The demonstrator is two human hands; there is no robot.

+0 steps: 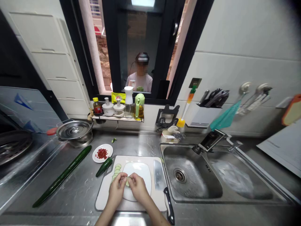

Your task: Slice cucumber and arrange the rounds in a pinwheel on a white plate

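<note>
My left hand [117, 187] and my right hand [138, 187] meet over a white plate [141, 169] that lies on a white cutting board [103, 194]. Both hands pinch cucumber slices [127, 181] between their fingertips. A row of cucumber slices [116, 171] runs along the plate's left edge. A cleaver [159, 175] with a black handle rests on the board's right side, blade pointing away from me.
A long whole cucumber [63, 175] and a green pepper [104, 167] lie left of the board, beside a small dish of chopped red chili [102, 153]. A lidded steel pot [74, 131] sits back left. The sink [188, 175] with its faucet [211, 139] is to the right.
</note>
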